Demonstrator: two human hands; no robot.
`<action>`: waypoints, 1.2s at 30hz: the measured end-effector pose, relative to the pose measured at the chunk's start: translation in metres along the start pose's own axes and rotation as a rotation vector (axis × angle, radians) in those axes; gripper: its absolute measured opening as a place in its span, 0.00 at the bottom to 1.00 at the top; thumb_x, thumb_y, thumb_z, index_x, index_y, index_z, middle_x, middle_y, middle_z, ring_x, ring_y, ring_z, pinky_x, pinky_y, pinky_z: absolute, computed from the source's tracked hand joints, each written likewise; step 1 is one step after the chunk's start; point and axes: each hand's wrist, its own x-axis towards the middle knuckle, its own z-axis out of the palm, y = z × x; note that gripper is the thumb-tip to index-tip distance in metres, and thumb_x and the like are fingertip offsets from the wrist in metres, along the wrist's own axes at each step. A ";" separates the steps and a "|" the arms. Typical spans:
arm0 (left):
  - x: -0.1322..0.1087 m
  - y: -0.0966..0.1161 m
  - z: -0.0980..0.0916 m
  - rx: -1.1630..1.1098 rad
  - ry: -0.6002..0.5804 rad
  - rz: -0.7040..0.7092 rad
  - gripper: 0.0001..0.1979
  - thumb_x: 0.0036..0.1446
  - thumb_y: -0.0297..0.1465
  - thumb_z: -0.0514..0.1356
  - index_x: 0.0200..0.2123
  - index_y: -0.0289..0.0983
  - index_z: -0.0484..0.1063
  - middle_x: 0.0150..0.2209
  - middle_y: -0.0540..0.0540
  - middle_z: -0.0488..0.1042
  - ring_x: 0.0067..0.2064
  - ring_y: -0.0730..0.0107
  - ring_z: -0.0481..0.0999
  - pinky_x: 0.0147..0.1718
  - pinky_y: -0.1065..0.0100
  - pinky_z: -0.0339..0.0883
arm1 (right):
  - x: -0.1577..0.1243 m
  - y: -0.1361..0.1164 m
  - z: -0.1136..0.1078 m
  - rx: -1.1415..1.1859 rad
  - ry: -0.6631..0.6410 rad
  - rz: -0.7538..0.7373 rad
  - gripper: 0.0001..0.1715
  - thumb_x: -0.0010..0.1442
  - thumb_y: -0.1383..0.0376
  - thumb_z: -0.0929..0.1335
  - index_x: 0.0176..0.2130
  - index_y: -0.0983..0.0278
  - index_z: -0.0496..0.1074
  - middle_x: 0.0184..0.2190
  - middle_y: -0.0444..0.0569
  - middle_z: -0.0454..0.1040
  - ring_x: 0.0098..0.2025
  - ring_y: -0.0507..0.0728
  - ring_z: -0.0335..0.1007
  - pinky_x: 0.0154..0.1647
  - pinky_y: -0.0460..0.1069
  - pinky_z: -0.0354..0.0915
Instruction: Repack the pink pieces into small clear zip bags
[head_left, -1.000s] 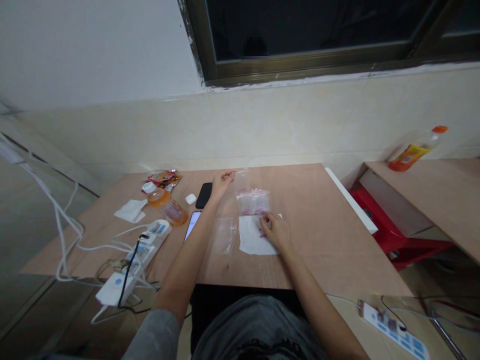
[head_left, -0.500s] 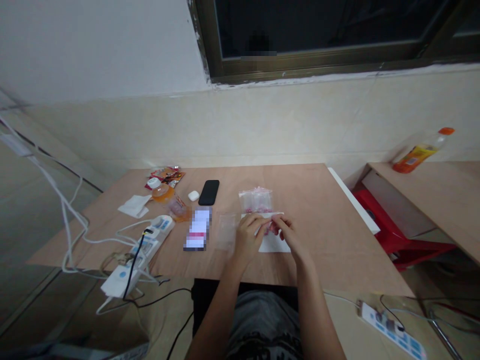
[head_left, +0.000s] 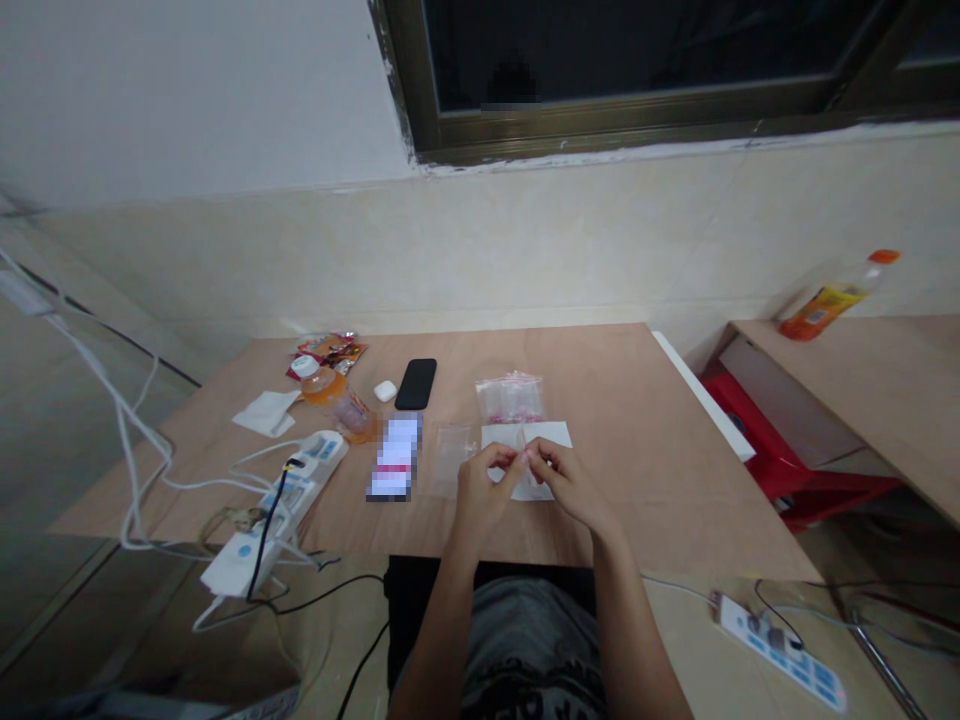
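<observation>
Fingers of the left hand (head_left: 480,495) and right hand (head_left: 574,490) pinch a small pale item (head_left: 527,468), mostly hidden, above a white paper sheet (head_left: 559,435). A zip bag of pink pieces (head_left: 510,400) lies just behind, a clear plastic bag (head_left: 454,460) beside it, on the plywood tabletop (head_left: 675,480), beneath a pale wall (head_left: 525,250) and dark window (head_left: 637,50).

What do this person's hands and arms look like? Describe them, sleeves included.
The left hand and right hand are bare, with no gloves. The left forearm and right forearm show no sleeve, watch or band. A grey garment with dark print shows below them.
</observation>
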 end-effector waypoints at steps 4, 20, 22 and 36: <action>0.000 -0.001 -0.003 -0.083 -0.086 -0.008 0.11 0.56 0.39 0.58 0.27 0.38 0.67 0.27 0.50 0.72 0.31 0.71 0.73 0.33 0.70 0.66 | -0.002 -0.004 0.000 -0.060 -0.047 -0.019 0.21 0.65 0.52 0.59 0.27 0.62 0.63 0.22 0.41 0.62 0.26 0.51 0.58 0.28 0.45 0.55; -0.005 0.000 -0.006 0.064 -0.228 0.001 0.12 0.62 0.38 0.49 0.28 0.40 0.64 0.27 0.52 0.70 0.32 0.70 0.70 0.33 0.70 0.60 | -0.005 -0.003 -0.004 -0.103 -0.081 -0.044 0.21 0.66 0.55 0.59 0.25 0.63 0.65 0.24 0.43 0.67 0.28 0.51 0.61 0.31 0.45 0.57; -0.004 -0.002 -0.003 0.133 -0.198 -0.006 0.13 0.61 0.38 0.49 0.26 0.40 0.64 0.25 0.52 0.69 0.30 0.70 0.68 0.31 0.70 0.59 | -0.005 -0.003 -0.004 -0.168 -0.061 -0.045 0.20 0.65 0.56 0.60 0.26 0.63 0.66 0.25 0.43 0.68 0.29 0.52 0.62 0.32 0.45 0.56; -0.003 -0.006 -0.005 0.229 0.025 0.032 0.11 0.58 0.33 0.50 0.23 0.39 0.60 0.22 0.54 0.63 0.27 0.73 0.64 0.28 0.72 0.54 | -0.005 0.001 -0.010 -0.232 0.202 -0.028 0.15 0.61 0.61 0.62 0.24 0.63 0.65 0.21 0.42 0.64 0.25 0.51 0.60 0.26 0.45 0.54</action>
